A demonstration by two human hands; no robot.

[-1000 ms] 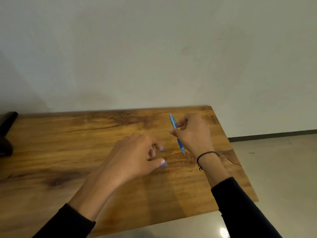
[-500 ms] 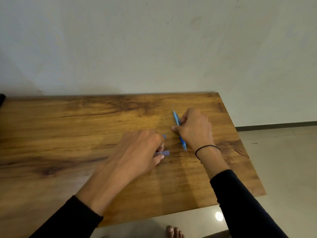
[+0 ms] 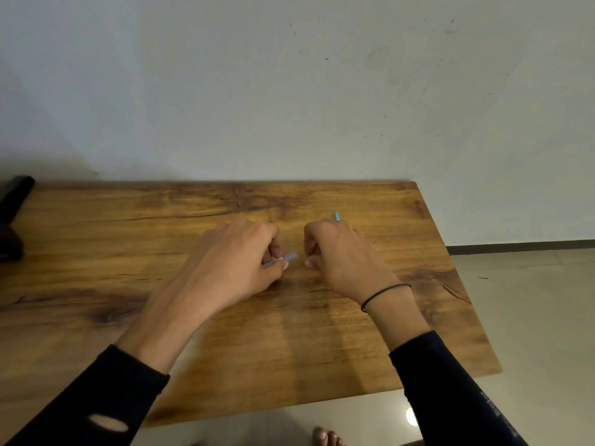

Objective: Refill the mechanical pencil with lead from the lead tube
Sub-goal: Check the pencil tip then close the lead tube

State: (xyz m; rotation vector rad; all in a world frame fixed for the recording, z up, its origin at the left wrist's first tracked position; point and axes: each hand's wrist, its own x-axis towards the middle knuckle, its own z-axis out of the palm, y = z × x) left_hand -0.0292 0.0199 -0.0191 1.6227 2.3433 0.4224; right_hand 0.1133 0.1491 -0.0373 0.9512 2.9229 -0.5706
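Note:
My left hand (image 3: pixel 236 259) is closed around a small pale lilac lead tube (image 3: pixel 289 257), whose end sticks out to the right between thumb and fingers. My right hand (image 3: pixel 338 255) is curled around the blue mechanical pencil (image 3: pixel 337 216); only its blue tip shows above the knuckles, the rest is hidden in the fist. Both hands rest low over the wooden table (image 3: pixel 225 333), a small gap apart, with the tube's end pointing toward the right thumb.
A dark object (image 3: pixel 11 217) stands at the table's far left edge. The wall runs right behind the table. The table's right edge drops to a tiled floor (image 3: pixel 531 317); toes (image 3: pixel 326 437) show below the front edge.
My right hand has closed over the pencil and moved left toward my left hand, hiding most of the pencil. My left hand has lifted the lead tube slightly. The camera has shifted.

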